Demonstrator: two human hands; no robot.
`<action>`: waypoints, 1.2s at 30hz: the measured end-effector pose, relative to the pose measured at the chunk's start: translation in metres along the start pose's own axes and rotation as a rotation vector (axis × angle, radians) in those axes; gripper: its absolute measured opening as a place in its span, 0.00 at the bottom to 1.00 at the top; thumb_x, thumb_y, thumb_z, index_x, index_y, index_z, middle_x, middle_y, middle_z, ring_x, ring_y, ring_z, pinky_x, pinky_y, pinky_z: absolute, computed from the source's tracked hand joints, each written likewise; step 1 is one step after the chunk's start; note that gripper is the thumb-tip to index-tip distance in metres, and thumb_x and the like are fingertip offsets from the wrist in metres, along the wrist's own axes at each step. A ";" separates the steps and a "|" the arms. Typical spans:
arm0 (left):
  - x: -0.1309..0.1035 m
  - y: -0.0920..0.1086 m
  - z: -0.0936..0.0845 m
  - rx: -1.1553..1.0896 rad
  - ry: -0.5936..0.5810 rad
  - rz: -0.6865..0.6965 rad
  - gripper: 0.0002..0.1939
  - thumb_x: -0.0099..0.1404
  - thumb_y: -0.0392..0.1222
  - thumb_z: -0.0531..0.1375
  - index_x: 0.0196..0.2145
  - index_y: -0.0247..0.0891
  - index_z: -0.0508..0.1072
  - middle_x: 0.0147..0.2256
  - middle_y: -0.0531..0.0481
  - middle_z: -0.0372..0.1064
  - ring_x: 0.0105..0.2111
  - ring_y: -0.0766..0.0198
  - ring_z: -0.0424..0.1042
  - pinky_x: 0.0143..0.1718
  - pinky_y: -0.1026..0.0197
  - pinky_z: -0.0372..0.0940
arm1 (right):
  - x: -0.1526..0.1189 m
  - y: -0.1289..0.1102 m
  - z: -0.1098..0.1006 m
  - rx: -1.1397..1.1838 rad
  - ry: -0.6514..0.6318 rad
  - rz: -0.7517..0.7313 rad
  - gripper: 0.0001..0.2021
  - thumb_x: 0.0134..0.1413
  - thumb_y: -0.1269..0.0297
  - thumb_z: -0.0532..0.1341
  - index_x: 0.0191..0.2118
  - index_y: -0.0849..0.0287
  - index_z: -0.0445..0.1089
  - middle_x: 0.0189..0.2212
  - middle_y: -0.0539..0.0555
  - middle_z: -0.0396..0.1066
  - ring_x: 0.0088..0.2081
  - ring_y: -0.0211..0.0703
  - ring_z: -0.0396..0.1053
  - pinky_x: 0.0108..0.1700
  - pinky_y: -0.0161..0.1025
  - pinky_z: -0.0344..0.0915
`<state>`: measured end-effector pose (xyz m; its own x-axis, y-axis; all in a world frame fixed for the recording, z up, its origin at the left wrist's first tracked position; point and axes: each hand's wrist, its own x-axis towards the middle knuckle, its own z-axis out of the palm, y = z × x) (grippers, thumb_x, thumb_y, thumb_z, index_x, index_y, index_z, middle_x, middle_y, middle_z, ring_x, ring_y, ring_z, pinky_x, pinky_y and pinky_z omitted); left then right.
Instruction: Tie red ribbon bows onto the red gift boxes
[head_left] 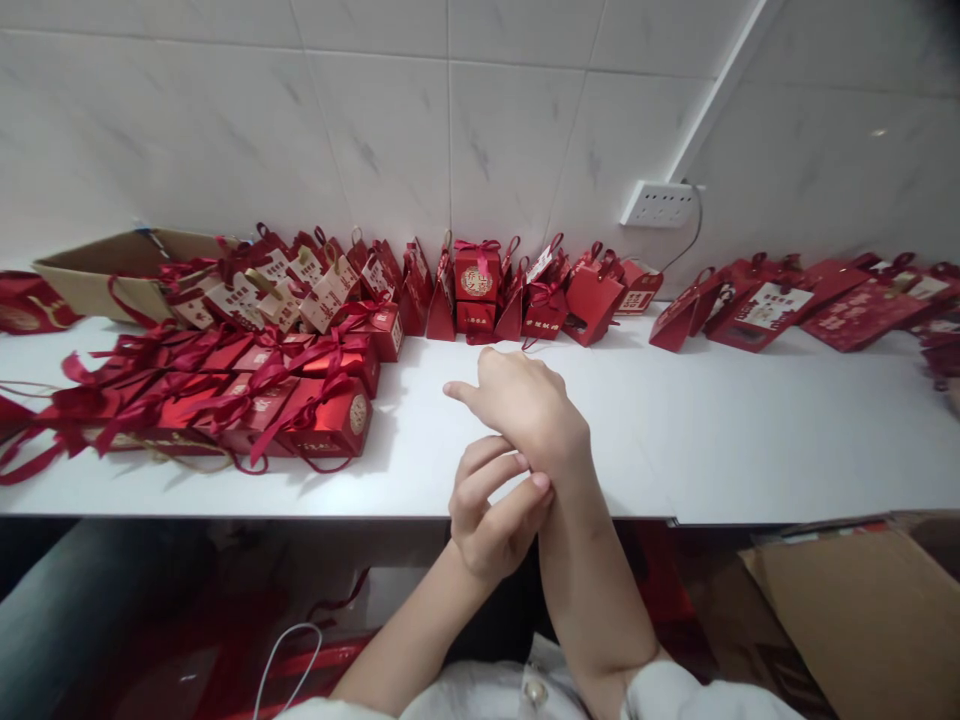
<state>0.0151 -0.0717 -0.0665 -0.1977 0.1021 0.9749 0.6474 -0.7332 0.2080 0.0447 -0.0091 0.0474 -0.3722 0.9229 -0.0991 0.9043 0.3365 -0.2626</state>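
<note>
My right hand (525, 408) is held above the front part of the white table (637, 430), its back towards me. Its thumb sticks out to the left, and the other fingers bend down and away, partly hidden. Nothing shows in it. Just below, my left hand (491, 510) touches the right wrist with its fingertips. Its fingers are bent and somewhat apart, with no object in them. Nearest beyond the hands stands a red gift box (478, 285) with a ribbon bow and gold print, among other red boxes by the wall.
Several ribbon-tied red boxes (326, 415) lie in rows at left, before an open cardboard box (97, 265). More red handled boxes (761, 305) stand at right. A power strip (660, 204) is on the tiled wall. Below the table edge is a cardboard carton (862, 610) at right.
</note>
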 end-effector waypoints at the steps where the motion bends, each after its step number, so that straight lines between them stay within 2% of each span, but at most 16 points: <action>1: -0.001 0.000 0.001 -0.007 0.000 -0.001 0.05 0.63 0.30 0.56 0.38 0.33 0.68 0.39 0.47 0.64 0.40 0.62 0.70 0.38 0.56 0.72 | 0.001 0.001 0.000 0.001 -0.002 0.003 0.20 0.55 0.50 0.57 0.43 0.64 0.70 0.37 0.63 0.74 0.40 0.53 0.73 0.36 0.42 0.65; 8: -0.002 0.000 0.008 -0.024 0.017 -0.024 0.09 0.62 0.29 0.56 0.42 0.30 0.68 0.38 0.47 0.63 0.39 0.64 0.69 0.39 0.57 0.71 | 0.004 0.007 0.000 0.003 -0.005 0.006 0.20 0.56 0.51 0.56 0.44 0.64 0.70 0.39 0.63 0.74 0.40 0.53 0.73 0.36 0.42 0.65; 14: -0.004 0.003 0.011 -0.042 -0.032 -0.035 0.07 0.63 0.29 0.55 0.39 0.32 0.68 0.39 0.47 0.61 0.39 0.63 0.68 0.37 0.56 0.71 | 0.004 0.013 0.000 0.017 0.000 0.020 0.21 0.55 0.50 0.57 0.44 0.64 0.70 0.37 0.64 0.74 0.40 0.53 0.73 0.36 0.41 0.65; 18: -0.005 0.004 0.014 0.023 -0.058 -0.040 0.07 0.64 0.29 0.54 0.39 0.33 0.69 0.39 0.46 0.59 0.39 0.63 0.66 0.36 0.57 0.70 | 0.009 0.018 0.002 0.019 0.000 0.032 0.20 0.55 0.51 0.57 0.44 0.64 0.70 0.38 0.64 0.74 0.41 0.52 0.73 0.36 0.41 0.65; 22: -0.009 0.003 0.021 0.049 -0.091 -0.003 0.07 0.63 0.28 0.54 0.35 0.34 0.70 0.37 0.47 0.59 0.38 0.63 0.64 0.33 0.57 0.69 | 0.018 0.025 0.005 0.010 -0.028 0.086 0.20 0.55 0.51 0.58 0.44 0.64 0.71 0.36 0.64 0.75 0.41 0.52 0.73 0.36 0.40 0.65; 26: -0.011 0.004 0.028 0.049 -0.110 0.029 0.09 0.61 0.25 0.54 0.34 0.34 0.70 0.36 0.48 0.60 0.37 0.62 0.64 0.32 0.57 0.68 | 0.023 0.033 0.006 0.016 -0.040 0.115 0.19 0.55 0.53 0.58 0.44 0.64 0.70 0.40 0.65 0.73 0.42 0.51 0.72 0.36 0.41 0.66; 31: -0.009 0.006 0.037 0.086 -0.154 0.008 0.08 0.62 0.27 0.54 0.38 0.32 0.68 0.35 0.47 0.59 0.35 0.64 0.64 0.32 0.59 0.67 | 0.025 0.046 0.003 0.020 -0.035 0.150 0.19 0.55 0.54 0.58 0.44 0.64 0.71 0.40 0.65 0.73 0.42 0.52 0.72 0.38 0.43 0.66; 36: -0.013 0.006 0.048 0.034 -0.156 0.002 0.07 0.61 0.26 0.54 0.34 0.36 0.67 0.36 0.48 0.59 0.36 0.64 0.64 0.32 0.58 0.68 | 0.025 0.054 -0.004 0.018 -0.045 0.160 0.18 0.56 0.57 0.58 0.44 0.66 0.71 0.42 0.67 0.73 0.43 0.53 0.72 0.40 0.46 0.67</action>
<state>0.0565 -0.0453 -0.0742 -0.0813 0.2061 0.9752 0.6726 -0.7107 0.2063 0.0849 0.0325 0.0342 -0.2327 0.9549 -0.1843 0.9492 0.1817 -0.2570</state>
